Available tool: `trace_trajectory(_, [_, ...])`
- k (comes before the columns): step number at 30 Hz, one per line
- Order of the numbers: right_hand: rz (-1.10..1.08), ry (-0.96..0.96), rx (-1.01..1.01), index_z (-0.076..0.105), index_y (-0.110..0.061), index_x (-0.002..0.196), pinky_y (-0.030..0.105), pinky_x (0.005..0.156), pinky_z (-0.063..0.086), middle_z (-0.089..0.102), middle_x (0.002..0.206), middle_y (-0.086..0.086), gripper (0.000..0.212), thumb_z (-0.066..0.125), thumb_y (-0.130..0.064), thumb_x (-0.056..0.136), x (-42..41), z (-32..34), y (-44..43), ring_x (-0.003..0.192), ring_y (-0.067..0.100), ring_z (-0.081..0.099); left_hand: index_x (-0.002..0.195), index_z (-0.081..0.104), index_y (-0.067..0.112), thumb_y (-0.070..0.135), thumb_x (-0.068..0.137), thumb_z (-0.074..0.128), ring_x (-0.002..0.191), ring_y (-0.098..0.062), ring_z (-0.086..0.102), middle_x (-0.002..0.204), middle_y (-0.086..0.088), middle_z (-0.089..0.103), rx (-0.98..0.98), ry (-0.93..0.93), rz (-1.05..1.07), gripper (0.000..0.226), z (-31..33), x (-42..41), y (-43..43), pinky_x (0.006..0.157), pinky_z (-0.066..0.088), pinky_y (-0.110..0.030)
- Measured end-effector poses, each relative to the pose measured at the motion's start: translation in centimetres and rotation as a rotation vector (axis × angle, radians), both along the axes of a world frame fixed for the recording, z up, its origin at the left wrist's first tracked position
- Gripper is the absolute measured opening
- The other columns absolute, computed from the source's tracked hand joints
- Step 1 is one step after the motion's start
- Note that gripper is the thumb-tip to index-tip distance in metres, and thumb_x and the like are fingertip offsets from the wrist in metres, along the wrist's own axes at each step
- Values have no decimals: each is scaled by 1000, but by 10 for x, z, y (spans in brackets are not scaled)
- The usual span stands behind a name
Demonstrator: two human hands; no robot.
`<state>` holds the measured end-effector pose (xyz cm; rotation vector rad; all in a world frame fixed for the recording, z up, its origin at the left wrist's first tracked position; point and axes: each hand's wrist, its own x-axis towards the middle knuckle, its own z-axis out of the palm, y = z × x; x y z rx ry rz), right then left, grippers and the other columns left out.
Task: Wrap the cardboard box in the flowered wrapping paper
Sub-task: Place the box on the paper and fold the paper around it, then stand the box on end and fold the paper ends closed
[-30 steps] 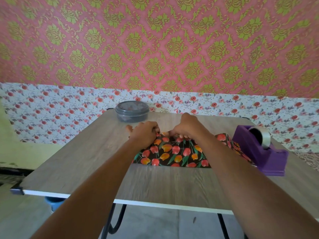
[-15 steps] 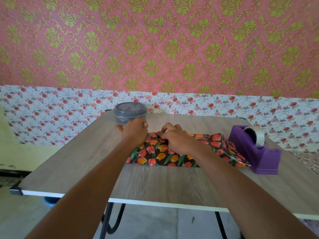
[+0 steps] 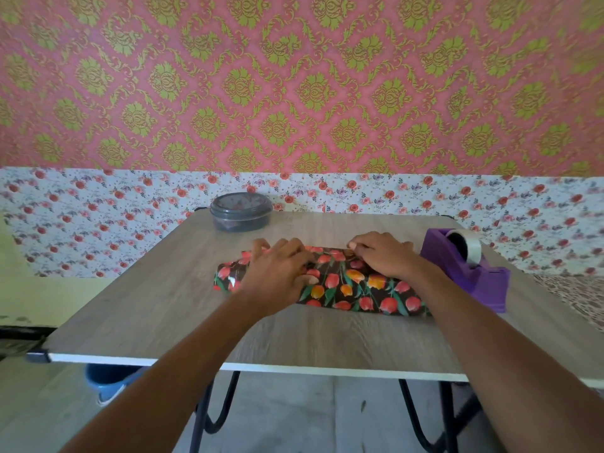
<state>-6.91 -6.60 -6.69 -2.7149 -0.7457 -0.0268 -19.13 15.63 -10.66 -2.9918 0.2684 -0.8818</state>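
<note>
The flowered wrapping paper, dark with red and orange tulips, lies folded over a long flat shape in the middle of the table. The cardboard box is hidden under the paper. My left hand rests on the left half of the package, fingers spread over the top toward its far edge. My right hand sits on the right half with curled fingers, and its thumb and forefinger pinch the paper at the far top edge.
A purple tape dispenser with a clear tape roll stands just right of the package. A grey lidded round container sits at the table's far edge. Something blue lies on the floor under the front left corner.
My hands, close together at the package's far edge before, have spread apart. The right hand slid rightward along the top edge, while the left stays on the left half.
</note>
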Motion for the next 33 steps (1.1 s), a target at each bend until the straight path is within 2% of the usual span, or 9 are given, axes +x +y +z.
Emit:
trace_trajectory(5, [126, 313, 255, 73, -25, 121, 33, 90, 45, 67, 115, -10, 32, 51, -10, 103, -4, 14, -17, 104, 18, 66, 126, 65, 17, 10, 79, 68, 116, -27, 55, 127, -4, 59, -190, -3, -163, 48, -3, -12, -6, 94, 53, -48])
trace_trajectory(11, [291, 537, 326, 62, -46, 133, 17, 89, 56, 71, 116, -25, 64, 62, 6, 96, -22, -4, -54, 110, -13, 61, 154, 15, 44, 65, 76, 72, 150, -20, 14, 159, 8, 21, -75, 189, -129, 99, -23, -16, -26, 120, 19, -53])
trace_trajectory(15, [309, 539, 510, 57, -36, 141, 31, 99, 56, 69, 132, -4, 63, 64, 4, 94, -33, -23, -75, 121, 9, 66, 153, 13, 40, 50, 80, 76, 152, -20, 14, 162, 7, 22, -112, 174, -180, 97, -25, -13, -26, 123, 18, -59])
trace_trajectory(20, [382, 494, 776, 81, -25, 98, 29, 82, 58, 79, 101, 0, 18, 75, -14, 85, -53, -14, -96, 98, 14, 75, 148, 33, 29, 44, 75, 86, 135, -14, 49, 146, 8, 46, -577, 173, -471, 91, -4, -15, -20, 110, 46, -40])
trace_trajectory(21, [409, 470, 815, 78, -20, 97, 28, 83, 58, 79, 99, -1, 19, 79, -23, 79, -57, -8, -97, 97, 12, 75, 147, 35, 24, 44, 75, 87, 131, -12, 53, 141, 12, 48, -640, 174, -509, 91, 4, -14, -20, 106, 48, -33])
trace_trajectory(24, [504, 660, 1015, 61, -6, 116, 37, 95, 59, 75, 106, 4, 74, 93, -43, 60, -63, 11, -95, 102, 18, 71, 146, 40, 12, 37, 75, 88, 128, -8, 54, 133, 24, 53, -840, 218, -567, 89, 28, -12, -19, 102, 49, -28])
trace_trajectory(26, [566, 817, 1153, 61, -5, 122, 44, 102, 51, 67, 116, 12, 69, 91, -29, 64, -65, 21, -92, 111, 28, 63, 144, 43, 14, 19, 78, 87, 124, -18, 59, 130, 12, 60, -947, 238, -587, 79, 42, -11, -15, 101, 50, -35])
trace_trajectory(29, [585, 690, 1078, 68, -12, 122, 48, 98, 46, 64, 130, 13, 52, 68, 5, 73, -68, 26, -86, 124, 32, 56, 138, 49, 21, 19, 82, 84, 118, -24, 64, 125, -6, 67, -1026, 243, -581, 66, 57, -11, -14, 104, 52, -45])
trace_trajectory(33, [472, 331, 965, 52, -23, 137, 41, 98, 56, 64, 136, -1, 81, 90, -14, 67, -72, 26, -63, 132, 18, 56, 132, 53, 30, 31, 72, 86, 116, -25, 67, 125, -6, 67, -1152, 297, -601, 68, 64, -19, -23, 96, 57, -43])
